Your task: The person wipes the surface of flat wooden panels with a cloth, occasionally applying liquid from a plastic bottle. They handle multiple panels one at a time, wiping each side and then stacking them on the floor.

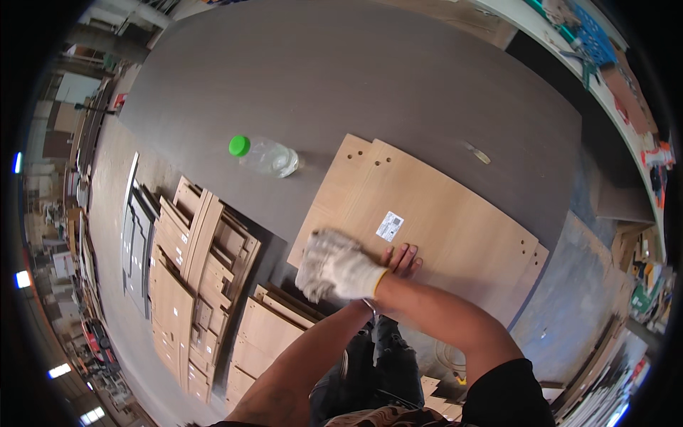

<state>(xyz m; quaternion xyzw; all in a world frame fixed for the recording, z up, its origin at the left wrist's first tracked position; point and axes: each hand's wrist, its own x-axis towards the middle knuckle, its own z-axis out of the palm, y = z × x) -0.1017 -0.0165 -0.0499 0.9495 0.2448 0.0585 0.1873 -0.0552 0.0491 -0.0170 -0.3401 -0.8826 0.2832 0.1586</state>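
Observation:
My forearms cross at the wrists over the near edge of a light wood-grain panel [455, 220] with small round holes near its corners. Another wood-grain panel [334, 178] shows along its left side. My right hand [338, 267], in a white knit glove soiled grey toward the fingers, reaches left onto the panels' near-left end; its fingers are blurred, so a held cloth cannot be ruled out. Bare fingers of my left hand [404, 260] lie flat on the panel, poking out past the right wrist. A white printed label [390, 225] is stuck just beyond them.
A clear bottle with a green cap [267, 156] lies on the dark tabletop [306, 71]. A small knife-like tool [477, 152] rests at the right. Stacked wood panels [199, 285] stand at the left. Tools and a blue basket [594, 35] line a shelf at the far right.

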